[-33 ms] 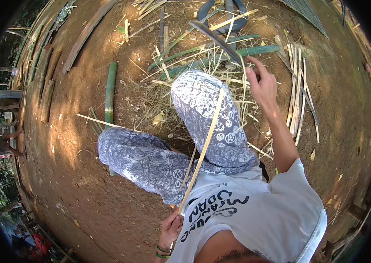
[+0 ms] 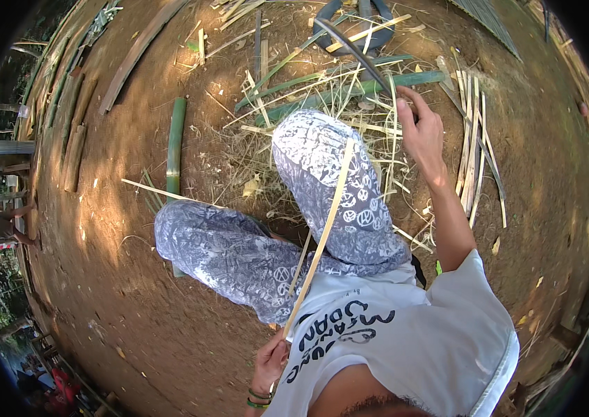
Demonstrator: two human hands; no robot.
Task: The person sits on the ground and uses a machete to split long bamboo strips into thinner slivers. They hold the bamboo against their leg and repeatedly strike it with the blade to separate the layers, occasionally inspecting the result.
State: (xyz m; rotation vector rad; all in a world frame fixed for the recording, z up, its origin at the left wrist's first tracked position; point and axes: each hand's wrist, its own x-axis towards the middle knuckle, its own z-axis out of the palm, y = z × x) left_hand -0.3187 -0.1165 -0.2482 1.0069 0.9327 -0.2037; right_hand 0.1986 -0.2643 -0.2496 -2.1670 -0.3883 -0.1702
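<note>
Near the lower edge, my left hand (image 2: 271, 360) is closed around the lower end of a pale bamboo strip (image 2: 327, 233). The strip slants up across my lap onto my right knee. At the upper right, my right hand (image 2: 422, 135) holds a knife with a long dark blade (image 2: 357, 52), pointing up and left. My fingers and thumb are at the blade's near end; its handle cannot be seen. A thin pale sliver (image 2: 393, 128) hangs beside the thumb. Under the blade lie green bamboo pieces (image 2: 287, 110) and tangled shavings (image 2: 259, 156).
A green bamboo length (image 2: 175, 139) lies beyond my left knee. To the right rests a bundle of split strips (image 2: 473, 146). A dark ring-shaped object (image 2: 385, 36) is at the top. Brown bamboo poles (image 2: 75, 156) and a long board (image 2: 134, 59) lie at the left.
My right hand and the knife have shifted slightly right and down. My left hand and the bamboo strip look almost unchanged.
</note>
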